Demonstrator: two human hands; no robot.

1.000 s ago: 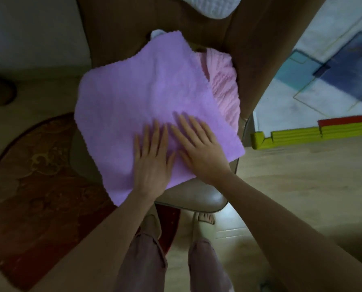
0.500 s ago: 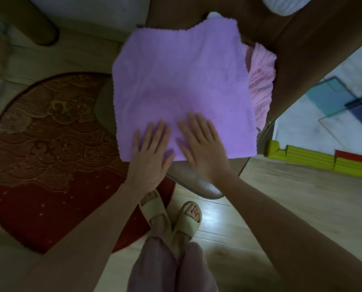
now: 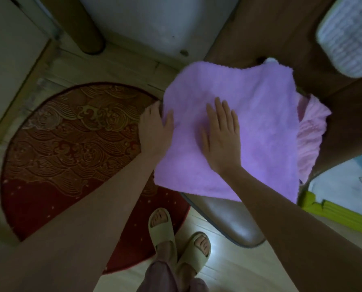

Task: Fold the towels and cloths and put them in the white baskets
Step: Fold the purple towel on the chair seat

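Pinching the left edge of the purple towel [image 3: 249, 127], the left hand [image 3: 154, 127] has its cloth spread rightward under the flat, pressing right hand [image 3: 222, 138], so folding likely runs left-to-right.

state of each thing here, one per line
purple towel: spread flat on the seat, unfolded
pink cloth: bunched, partly under the purple towel
left hand: gripping the purple towel's left edge
right hand: flat, pressing on the purple towel
white basket: top right, contents unclear
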